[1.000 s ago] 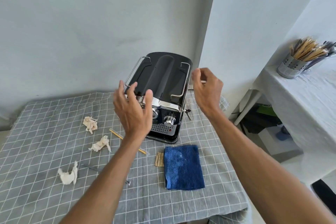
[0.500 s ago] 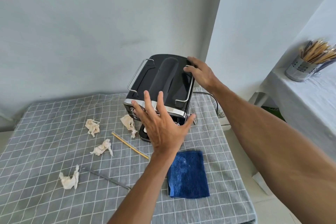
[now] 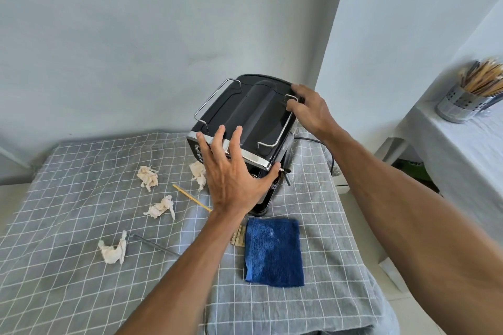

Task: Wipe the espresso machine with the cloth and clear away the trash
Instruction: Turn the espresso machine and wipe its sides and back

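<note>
The black espresso machine with chrome rails stands at the back of the checked table, its front turned to the left. My left hand spreads over its front top edge, thumb hooked round the right corner. My right hand grips the rear right of the top at the rail. The blue cloth lies folded flat in front of the machine, touched by neither hand. Crumpled tissues lie to the left, and another tissue sits by the machine's base. A wooden stick lies nearby.
A thin grey rod and a small brown packet lie near the cloth. The machine's black cord runs off the table's right edge. A metal holder of chopsticks stands on a side table at right.
Both hands closed onto the machine and turned its front to the left, which uncovered a tissue beside its base. My right hand has shifted to the rear right rail.
</note>
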`<move>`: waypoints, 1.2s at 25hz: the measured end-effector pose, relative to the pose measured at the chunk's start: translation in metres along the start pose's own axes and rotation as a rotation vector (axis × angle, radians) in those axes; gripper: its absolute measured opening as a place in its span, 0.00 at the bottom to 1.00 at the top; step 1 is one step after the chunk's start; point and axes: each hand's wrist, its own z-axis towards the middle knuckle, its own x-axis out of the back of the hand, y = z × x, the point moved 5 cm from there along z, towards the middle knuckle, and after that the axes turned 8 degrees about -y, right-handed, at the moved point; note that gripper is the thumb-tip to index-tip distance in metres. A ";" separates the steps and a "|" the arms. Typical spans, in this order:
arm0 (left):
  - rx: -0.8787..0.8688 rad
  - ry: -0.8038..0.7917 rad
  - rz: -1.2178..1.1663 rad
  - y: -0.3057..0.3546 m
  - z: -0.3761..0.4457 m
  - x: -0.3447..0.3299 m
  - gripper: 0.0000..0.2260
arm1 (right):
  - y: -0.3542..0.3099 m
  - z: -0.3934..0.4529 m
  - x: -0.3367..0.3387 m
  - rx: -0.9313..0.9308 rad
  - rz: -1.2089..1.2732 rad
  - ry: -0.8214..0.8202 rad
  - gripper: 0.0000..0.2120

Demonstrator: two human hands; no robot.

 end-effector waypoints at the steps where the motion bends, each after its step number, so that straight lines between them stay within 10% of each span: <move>1: -0.009 -0.003 -0.007 -0.002 0.001 0.001 0.49 | -0.001 0.000 -0.001 -0.007 0.006 0.012 0.29; 30: -0.035 0.054 -0.352 -0.018 0.012 -0.007 0.47 | 0.018 0.022 -0.008 -0.025 0.465 0.084 0.28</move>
